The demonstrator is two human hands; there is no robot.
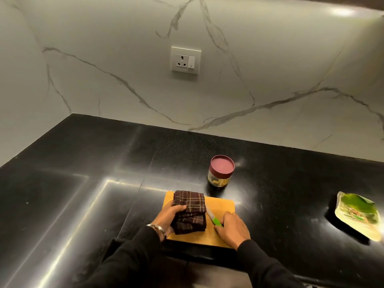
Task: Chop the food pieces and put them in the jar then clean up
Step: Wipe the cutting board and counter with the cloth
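A white marble wall (124,59) with grey veins backs a glossy black counter (83,183), and a white socket (185,60) with a switch is set in the wall. On the counter's near edge lies a wooden board (221,206). Two arms in black sleeves (133,256) reach onto it. To the right, well apart from the board, a green and cream food packet (358,215) lies flat on the counter.

A folded dark brown checked cloth (190,210) sits on the left part of the board. The left hand (169,215) grips it from the left side, fingers (178,208) curled over its edge, a metal bangle (159,228) on the wrist. The right hand (230,227) rests on the right part of the board, its fingers pressed together and curled round the green handle of a knife (214,218), whose pale blade points away, just beside the cloth.

Behind the board stands a small glass jar (220,172), upright, its maroon lid on, with pale chopped food pieces (218,182) showing at the bottom.
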